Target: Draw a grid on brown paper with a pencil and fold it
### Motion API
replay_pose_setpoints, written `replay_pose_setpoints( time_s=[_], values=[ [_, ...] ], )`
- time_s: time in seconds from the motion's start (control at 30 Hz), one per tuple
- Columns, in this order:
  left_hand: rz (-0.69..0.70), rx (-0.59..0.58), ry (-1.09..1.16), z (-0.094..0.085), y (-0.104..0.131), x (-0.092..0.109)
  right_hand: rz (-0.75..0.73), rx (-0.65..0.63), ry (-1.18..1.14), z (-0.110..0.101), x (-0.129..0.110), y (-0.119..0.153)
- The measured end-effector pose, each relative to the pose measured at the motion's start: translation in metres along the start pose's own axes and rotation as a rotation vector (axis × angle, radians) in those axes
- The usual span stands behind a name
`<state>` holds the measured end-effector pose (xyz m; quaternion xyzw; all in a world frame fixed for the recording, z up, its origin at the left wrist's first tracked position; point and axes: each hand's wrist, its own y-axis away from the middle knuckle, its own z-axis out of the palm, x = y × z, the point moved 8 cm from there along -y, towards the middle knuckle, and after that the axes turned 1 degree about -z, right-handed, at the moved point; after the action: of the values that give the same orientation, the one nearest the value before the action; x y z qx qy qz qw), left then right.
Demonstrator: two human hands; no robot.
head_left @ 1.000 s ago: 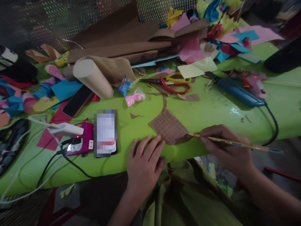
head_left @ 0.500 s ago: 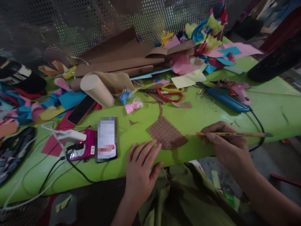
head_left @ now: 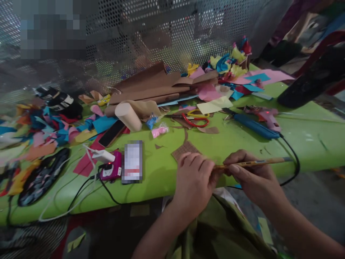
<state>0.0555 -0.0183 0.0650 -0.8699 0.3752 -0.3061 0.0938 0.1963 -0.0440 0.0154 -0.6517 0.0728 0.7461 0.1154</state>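
A thin wooden stick, seemingly a brush or pencil, is pinched between the thumb and fingers of my right hand. Its left end reaches the fingers of my left hand, which are curled and close to it; whether they grip the stick or the paper below is hidden. Under and behind my left hand lies a brown paper piece with a grid of lines, its lower part covered. Red and yellow scissors rest beyond the paper.
Across the green table lie a phone, a magenta power adapter with cables, a paper roll, brown paper, a blue tool, a pink glue gun and a dark cylinder.
My left hand has moved right and over the gridded paper, its fingers now curled near the stick's left end. The stick has shifted slightly with my right hand. The camera view has shifted.
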Motion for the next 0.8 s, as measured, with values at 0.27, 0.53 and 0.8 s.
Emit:
replay_pose_setpoints(
  time_s=[0.27, 0.53, 0.8],
  values=[
    [-0.078, -0.093, 0.165, -0.028, 0.037, -0.005, -0.195, 0.189, 0.047, -0.058, -0.037, -0.033],
    [-0.178, -0.383, -0.026, -0.026, 0.049, -0.034, -0.028, -0.052, 1.167, -0.058, -0.016, -0.107],
    [-0.404, -0.366, -0.458, -0.001, -0.007, -0.092, 0.039, 0.058, 1.595, -0.065, -0.011, -0.105]
  ],
)
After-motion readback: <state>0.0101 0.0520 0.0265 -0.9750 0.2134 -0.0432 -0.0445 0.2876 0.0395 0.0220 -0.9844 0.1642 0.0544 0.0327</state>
